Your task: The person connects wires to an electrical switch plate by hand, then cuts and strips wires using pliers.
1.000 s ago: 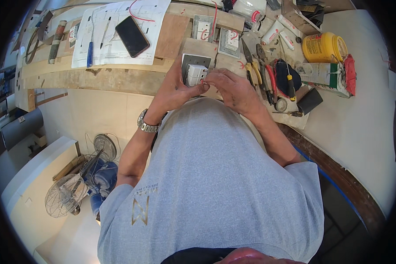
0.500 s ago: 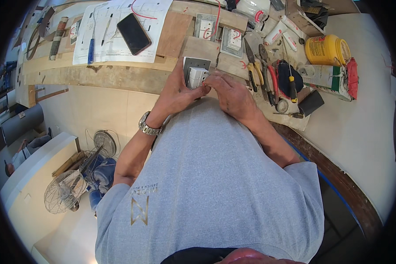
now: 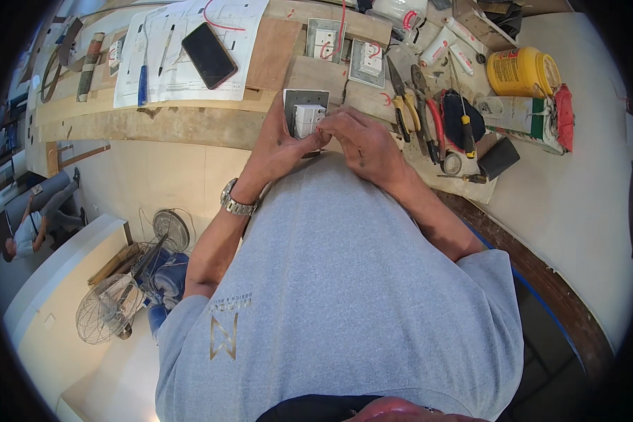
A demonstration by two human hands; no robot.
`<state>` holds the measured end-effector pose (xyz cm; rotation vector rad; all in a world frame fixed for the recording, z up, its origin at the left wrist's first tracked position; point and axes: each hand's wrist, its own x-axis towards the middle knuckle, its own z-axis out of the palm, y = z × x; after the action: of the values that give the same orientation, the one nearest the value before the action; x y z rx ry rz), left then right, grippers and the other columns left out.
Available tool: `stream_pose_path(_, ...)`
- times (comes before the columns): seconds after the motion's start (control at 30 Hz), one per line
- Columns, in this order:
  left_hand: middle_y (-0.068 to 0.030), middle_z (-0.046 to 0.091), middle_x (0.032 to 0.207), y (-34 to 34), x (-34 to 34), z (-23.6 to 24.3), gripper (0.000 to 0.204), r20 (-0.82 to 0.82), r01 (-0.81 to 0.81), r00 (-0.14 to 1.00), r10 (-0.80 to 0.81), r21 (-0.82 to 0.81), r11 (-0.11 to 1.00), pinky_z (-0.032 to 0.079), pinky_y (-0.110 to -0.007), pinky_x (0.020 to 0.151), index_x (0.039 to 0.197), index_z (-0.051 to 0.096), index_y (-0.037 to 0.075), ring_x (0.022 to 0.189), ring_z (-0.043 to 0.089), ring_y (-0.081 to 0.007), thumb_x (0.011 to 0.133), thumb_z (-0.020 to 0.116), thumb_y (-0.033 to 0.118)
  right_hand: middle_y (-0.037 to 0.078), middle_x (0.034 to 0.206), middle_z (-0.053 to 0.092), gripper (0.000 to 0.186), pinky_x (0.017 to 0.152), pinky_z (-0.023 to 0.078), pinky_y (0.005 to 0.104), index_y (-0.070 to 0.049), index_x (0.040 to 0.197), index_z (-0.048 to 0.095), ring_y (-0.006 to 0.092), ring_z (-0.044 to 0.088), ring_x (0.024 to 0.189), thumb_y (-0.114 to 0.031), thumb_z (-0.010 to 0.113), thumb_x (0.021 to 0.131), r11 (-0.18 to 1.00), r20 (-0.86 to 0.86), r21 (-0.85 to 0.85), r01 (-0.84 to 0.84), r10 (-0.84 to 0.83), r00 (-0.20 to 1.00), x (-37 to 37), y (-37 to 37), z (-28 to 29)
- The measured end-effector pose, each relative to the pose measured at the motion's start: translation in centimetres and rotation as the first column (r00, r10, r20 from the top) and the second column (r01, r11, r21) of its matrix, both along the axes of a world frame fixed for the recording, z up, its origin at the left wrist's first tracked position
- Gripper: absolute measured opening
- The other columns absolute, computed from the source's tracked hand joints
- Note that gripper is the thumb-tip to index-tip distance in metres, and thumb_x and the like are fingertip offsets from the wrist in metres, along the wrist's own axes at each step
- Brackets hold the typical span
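Close to my chest, at the front edge of the workbench, I hold an electrical socket (image 3: 307, 121) with white modules set in a grey square plate. My left hand (image 3: 274, 151) is closed around its left side and lower edge, thumb across the bottom. The fingers of my right hand (image 3: 366, 144) are pinched together against the right side of the white modules. Whatever lies between those fingertips is too small and covered to make out. Beyond my hands, two similar sockets (image 3: 325, 42) (image 3: 367, 62) with red wire lie on the bench.
Pliers (image 3: 402, 105), a yellow-handled screwdriver (image 3: 467, 130) and other tools lie right of my hands, near a yellow tub (image 3: 520, 72). A black phone (image 3: 209, 56) rests on drawing sheets (image 3: 137, 88) at left. A fan (image 3: 109, 309) stands on the floor; another person (image 3: 32, 232) is far left.
The socket has shifted slightly left in my hands, its face turned a little. My right fingers stay at its side. At far left, the other person has come further into view.
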<state>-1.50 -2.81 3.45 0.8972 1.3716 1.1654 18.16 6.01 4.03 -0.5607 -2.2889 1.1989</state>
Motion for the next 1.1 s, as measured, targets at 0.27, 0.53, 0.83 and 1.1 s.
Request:
stream_pose_path(0.27,-0.0087,0.069,0.123,-0.3,0.0,0.5,0.065,0.068,-0.079,0.995,0.077,0.020,0.997,0.060,-0.033,0.092,0.138,0.051,0.002,0.110,0.069,-0.0151,0.088,0.090,0.011,0.016,0.104,0.072,0.016,0.083,0.059,0.0421,-0.002,0.117,0.065,0.0364,0.073,0.095,-0.008,0.069,0.102,0.936,-0.102,-0.305,0.177,-0.216,0.971,-1.1,-0.8,0.1)
stream_pose_path(0.53,-0.0101,0.071,0.122,-0.2,0.1,0.0,0.065,0.061,-0.092,0.994,0.088,0.070,0.993,0.061,-0.034,0.095,0.139,0.052,0.002,0.111,0.071,-0.0171,0.087,0.091,0.010,0.015,0.105,0.073,0.019,0.084,0.058,0.0343,-0.001,0.120,0.064,0.0225,0.074,0.097,-0.009,0.071,0.103,0.936,-0.022,-0.295,0.191,-0.206,0.978,-0.6,-0.4,0.3)
stream_pose_path(0.83,-0.0111,0.066,0.123,0.0,0.8,-0.1,0.067,-0.129,-0.135,0.980,0.153,0.144,0.980,0.058,-0.035,0.094,0.139,0.049,0.001,0.111,0.066,-0.0170,0.086,0.090,0.012,0.007,0.118,0.069,0.028,0.097,0.055,0.0309,0.002,0.126,0.061,0.0139,0.068,0.110,-0.012,0.073,0.104,0.603,-0.036,-0.793,0.081,-0.179,0.983,-0.4,-0.7,0.3)
stream_pose_path(1.1,-0.0111,0.065,0.123,0.2,0.4,0.2,0.066,-0.113,-0.105,0.986,0.120,0.131,0.986,0.058,-0.036,0.095,0.138,0.049,0.001,0.114,0.064,-0.0179,0.087,0.089,0.011,0.007,0.115,0.071,0.027,0.095,0.054,0.0286,0.003,0.122,0.065,0.0118,0.067,0.107,-0.015,0.074,0.104,0.631,-0.025,-0.766,0.120,-0.215,0.976,-0.1,-1.1,1.2)
